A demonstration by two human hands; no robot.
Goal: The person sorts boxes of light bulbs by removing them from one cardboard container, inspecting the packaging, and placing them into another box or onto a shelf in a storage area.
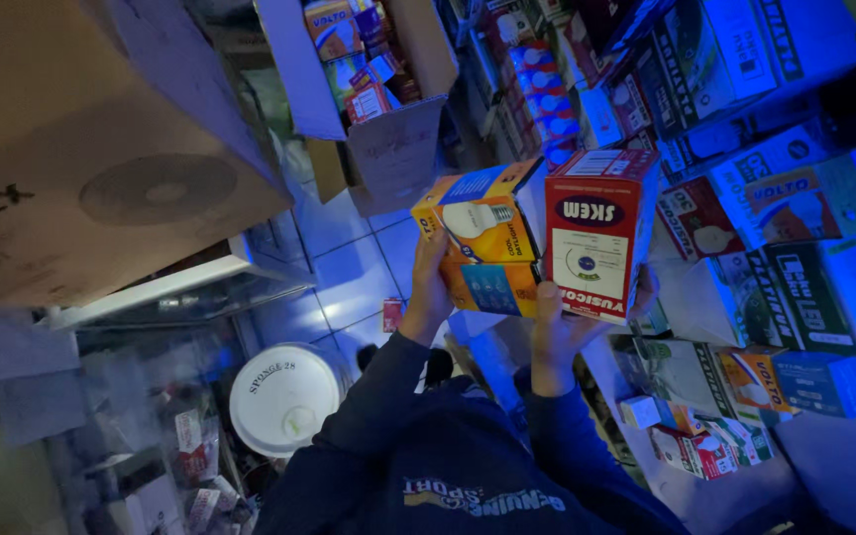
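Bulb boxes, two of them, are being held up side by side in front of the person's chest, above a tiled floor point(349, 272) and clear of every surface: an orange box point(482, 233) with a bulb pictured on it, and a red box point(594, 238) with a white panel, the two touching along their facing sides. The left hand point(431, 287) is grasping the orange box from its lower left edge, fingers wrapping up its side. The right hand point(557, 332) is clasping the red box from beneath, thumb lying up the seam between the boxes and fingertips point(643, 292) showing round the far edge. Both hands are closing firmly on their loads; neither is hanging free. To the right, a stack point(795, 248) of similar packs is filling the view, lying at mixed angles; an open carton point(398, 149) with more packs is standing beyond the hands, a large brown carton point(101, 149) is looming at the upper left, and a white round lid point(284, 396) is sitting low on the left. As a judgement, the step in hand is carrying or comparing the pair while both are being kept aloft. Any next move with them is calling for a steady grip on each box separately, since they are only leaning together, and for a level spot among the crowded packs.
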